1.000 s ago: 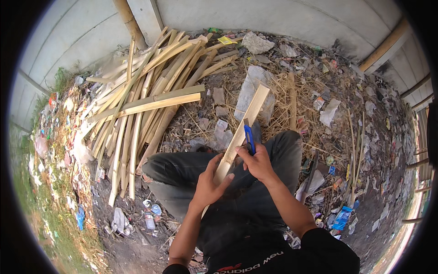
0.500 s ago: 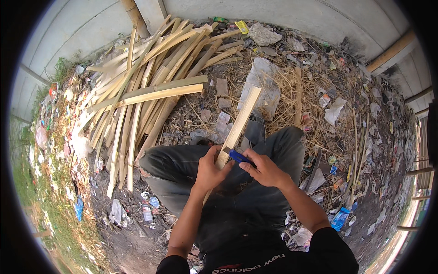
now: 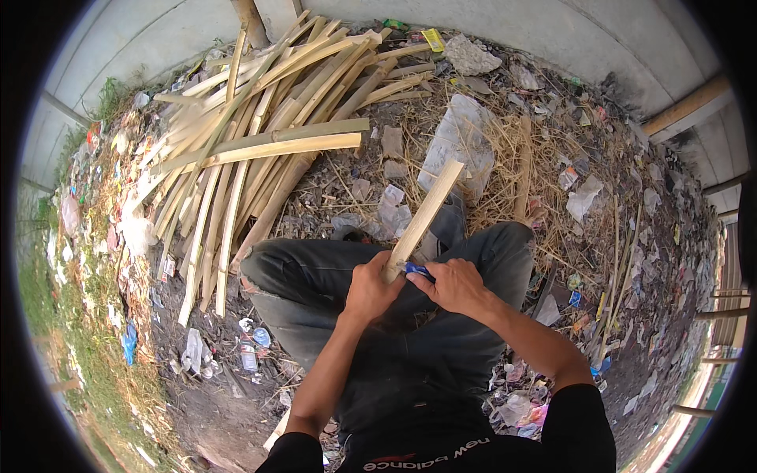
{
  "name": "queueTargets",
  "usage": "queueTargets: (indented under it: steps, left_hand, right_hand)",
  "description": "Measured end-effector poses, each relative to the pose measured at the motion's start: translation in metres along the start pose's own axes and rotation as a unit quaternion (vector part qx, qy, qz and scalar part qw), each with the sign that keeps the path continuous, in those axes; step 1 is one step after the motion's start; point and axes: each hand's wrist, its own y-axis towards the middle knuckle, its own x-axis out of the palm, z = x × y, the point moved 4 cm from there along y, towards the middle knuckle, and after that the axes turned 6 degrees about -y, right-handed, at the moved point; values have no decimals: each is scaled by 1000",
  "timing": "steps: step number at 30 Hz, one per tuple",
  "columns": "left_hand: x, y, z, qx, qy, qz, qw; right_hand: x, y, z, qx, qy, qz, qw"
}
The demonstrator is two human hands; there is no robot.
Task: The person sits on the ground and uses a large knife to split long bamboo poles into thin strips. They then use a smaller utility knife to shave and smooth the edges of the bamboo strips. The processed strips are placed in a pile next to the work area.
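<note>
A pale split-bamboo strip slants up and away from my lap, its far end over a flat grey slab. My left hand is closed around the strip near my knees. In my right hand is a blue-handled utility knife, gripped with the fingers wrapped round it. The knife's front end meets the strip just beside my left hand; the blade itself is mostly hidden. A pale strip end also shows beside my left sleeve at the lower edge.
A large heap of split bamboo strips lies at the far left, against a grey wall. Dry straw, a rough stone and scattered plastic litter cover the ground. My crossed legs lie beneath my hands.
My right hand has shifted slightly and turned, bringing the knife lower and closer to my left hand along the strip. The view has tilted a little.
</note>
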Motion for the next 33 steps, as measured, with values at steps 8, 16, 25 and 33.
queueTargets:
  steps: [8, 16, 25, 33]
  left_hand:
    - [-5, 5, -8, 24, 16, -42, 999]
    - [-17, 41, 11, 64, 42, -17, 997]
    - [-56, -57, -39, 37, 80, -99, 991]
    - [-42, 27, -41, -25, -124, -71, 989]
  right_hand:
    - [-67, 53, 93, 87, -80, 98, 988]
    - [-81, 101, 109, 65, -163, 205, 963]
    - [-137, 62, 340, 390, -29, 270, 880]
    - [-83, 79, 143, 155, 198, 239, 938]
